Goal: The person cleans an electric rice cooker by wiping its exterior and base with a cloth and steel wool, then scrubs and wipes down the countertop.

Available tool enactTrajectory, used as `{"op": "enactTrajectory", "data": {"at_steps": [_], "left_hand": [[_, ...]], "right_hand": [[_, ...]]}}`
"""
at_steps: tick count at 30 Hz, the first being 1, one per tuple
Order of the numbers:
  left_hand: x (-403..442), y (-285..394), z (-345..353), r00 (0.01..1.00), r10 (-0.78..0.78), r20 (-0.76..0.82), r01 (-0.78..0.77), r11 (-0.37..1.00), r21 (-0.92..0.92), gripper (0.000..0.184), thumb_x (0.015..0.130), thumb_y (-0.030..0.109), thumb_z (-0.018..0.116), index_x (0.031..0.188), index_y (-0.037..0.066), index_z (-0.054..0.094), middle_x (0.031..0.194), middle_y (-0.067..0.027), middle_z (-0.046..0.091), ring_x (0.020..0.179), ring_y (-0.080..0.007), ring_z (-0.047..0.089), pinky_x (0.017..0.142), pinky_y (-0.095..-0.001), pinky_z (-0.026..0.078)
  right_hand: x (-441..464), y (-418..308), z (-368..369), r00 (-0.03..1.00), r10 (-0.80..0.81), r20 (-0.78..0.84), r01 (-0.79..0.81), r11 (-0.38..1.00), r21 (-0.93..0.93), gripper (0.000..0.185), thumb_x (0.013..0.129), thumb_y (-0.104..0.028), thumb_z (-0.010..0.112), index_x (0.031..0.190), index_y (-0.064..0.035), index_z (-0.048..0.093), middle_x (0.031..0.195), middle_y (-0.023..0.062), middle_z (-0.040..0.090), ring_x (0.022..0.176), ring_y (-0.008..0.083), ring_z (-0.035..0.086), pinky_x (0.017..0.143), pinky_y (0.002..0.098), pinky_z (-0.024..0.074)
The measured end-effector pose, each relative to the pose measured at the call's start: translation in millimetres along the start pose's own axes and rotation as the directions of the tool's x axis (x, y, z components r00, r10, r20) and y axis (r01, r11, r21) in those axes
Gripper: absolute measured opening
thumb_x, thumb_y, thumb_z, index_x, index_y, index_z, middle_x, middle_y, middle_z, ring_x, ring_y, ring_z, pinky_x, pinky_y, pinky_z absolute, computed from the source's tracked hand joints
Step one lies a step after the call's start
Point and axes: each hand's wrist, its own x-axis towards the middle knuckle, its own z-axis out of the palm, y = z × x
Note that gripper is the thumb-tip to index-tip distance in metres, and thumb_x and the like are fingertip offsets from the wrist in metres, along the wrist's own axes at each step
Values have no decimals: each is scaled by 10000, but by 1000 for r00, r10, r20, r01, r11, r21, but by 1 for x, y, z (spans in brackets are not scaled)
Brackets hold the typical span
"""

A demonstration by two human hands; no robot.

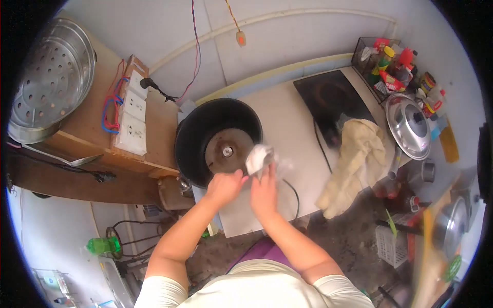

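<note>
My left hand (225,188) is closed at the near rim of a large black round vessel (189,149), its thumb pointing right; what it grips, if anything, is hidden. Beside it, my right hand (264,192) has its fingers raised against a crumpled white thing (258,159), smeared by motion, perhaps a cloth or a plastic bag. That white thing is over the vessel's right rim. Inside the vessel lies a stained round metal plate (218,160) with a small silver button (227,151) at its centre, like the inside of a rice cooker.
The vessel stands on a white countertop (277,118). To the right are a black induction cooker (328,92), a beige towel (354,159), a steel lid (408,126) and a basket of condiments (385,66). At left, a socket strip (132,118) and a steel steamer (51,82) sit on a wooden shelf.
</note>
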Motion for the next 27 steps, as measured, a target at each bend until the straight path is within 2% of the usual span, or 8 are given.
{"op": "enactTrajectory", "data": {"at_steps": [4,10,11,15,18,21,23,27], "left_hand": [[-2,-2,-4,1000,-4,17,4,1000,-30,232,877,247,508,825,20,494,638,-173,590,610,-369,588,561,-464,456],[-33,-63,-29,966,242,95,-238,970,-52,212,835,256,558,814,66,468,718,-148,590,714,-337,598,589,-436,467],[-35,-77,-21,967,253,28,-252,967,-24,207,841,256,566,879,64,497,690,-123,577,697,-333,598,586,-431,470],[-11,-48,-6,988,155,-19,-154,988,20,265,871,311,525,811,60,469,622,-137,567,630,-342,596,548,-442,467],[19,4,7,996,71,-62,-73,997,-27,318,899,337,476,774,45,458,573,-165,558,561,-361,584,500,-463,453],[42,48,21,995,-30,-92,20,994,-106,318,916,309,448,767,28,459,561,-189,557,533,-380,572,483,-478,446],[47,60,16,993,-101,-62,89,982,-166,298,921,268,434,764,16,459,558,-209,550,543,-402,564,498,-491,447],[49,66,10,986,-154,-56,137,962,-236,287,916,259,441,767,14,460,566,-225,542,552,-427,548,503,-506,430]], "right_hand": [[-16,5,22,992,128,6,-127,974,188,328,837,-110,511,1108,74,520,1273,279,379,1241,463,307,1008,486,318],[20,9,0,1000,9,-4,-9,999,36,322,819,-77,491,1107,59,538,1310,312,340,1194,471,359,1006,476,322],[32,10,-2,997,75,4,-75,977,201,327,807,-51,477,1113,42,543,1310,324,340,1215,480,328,1011,481,310],[73,35,16,986,63,-154,-29,975,219,344,792,-14,455,1123,15,544,1311,284,375,1250,479,289,1014,467,310],[107,82,32,979,145,-143,-56,866,498,320,803,-26,447,1106,23,540,1284,254,420,1211,427,367,976,441,342],[115,100,21,938,329,107,-283,553,784,311,819,-52,445,1112,16,524,1212,226,481,1131,375,442,919,418,366],[90,98,11,880,378,289,-457,501,735,293,865,-114,441,1124,2,511,1149,192,522,1058,314,489,885,394,370],[2,76,21,847,403,347,-475,277,835,301,946,-190,366,1128,7,502,1143,141,526,1068,240,475,906,371,352]]}}
